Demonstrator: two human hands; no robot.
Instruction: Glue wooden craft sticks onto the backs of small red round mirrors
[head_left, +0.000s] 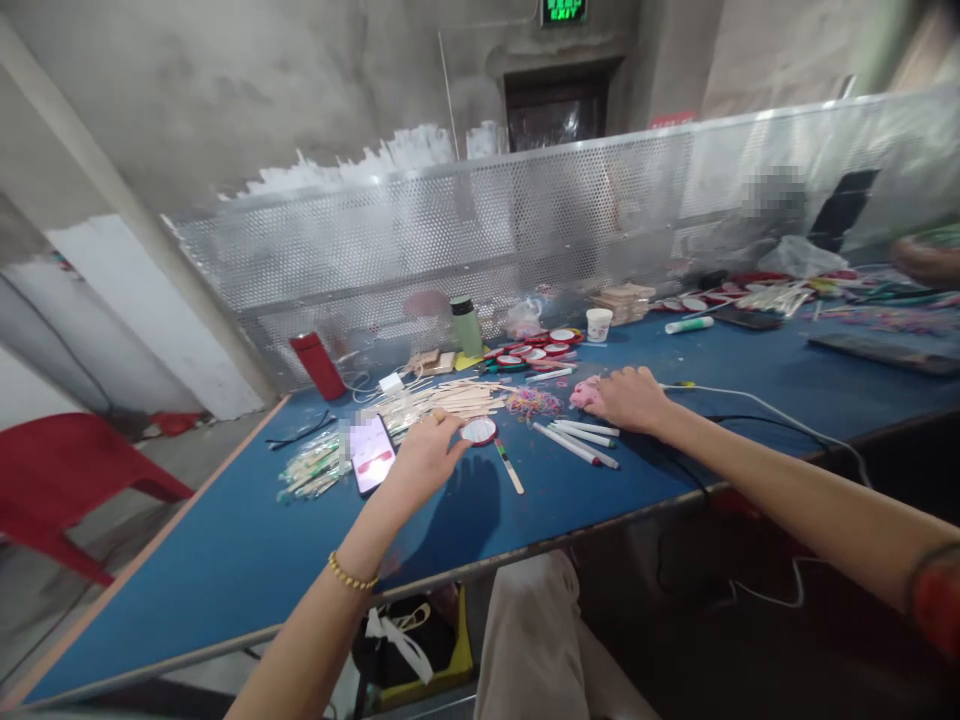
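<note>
My left hand (424, 455) hovers over the blue table (225, 560), fingers curled, its fingertips touching a small round white disc with a red rim (478, 431). A lit phone (373, 453) lies just left of it. My right hand (628, 399) rests flat on the table with fingers spread, its tips on a pink object (586, 393). Between the hands lie a pile of wooden sticks (450, 397), a heap of small coloured rubber bands (532, 403) and several white pens (581, 439). A single stick (509, 466) lies by the disc.
A perforated metal screen (525, 230) walls the table's far edge. Along it stand a red case (318, 366), a green bottle (466, 326), a white cup (598, 324) and several red-rimmed discs (536, 350). A white cable (765, 410) runs right. A red chair (67, 480) stands at left. Another person's hand (926, 258) shows far right.
</note>
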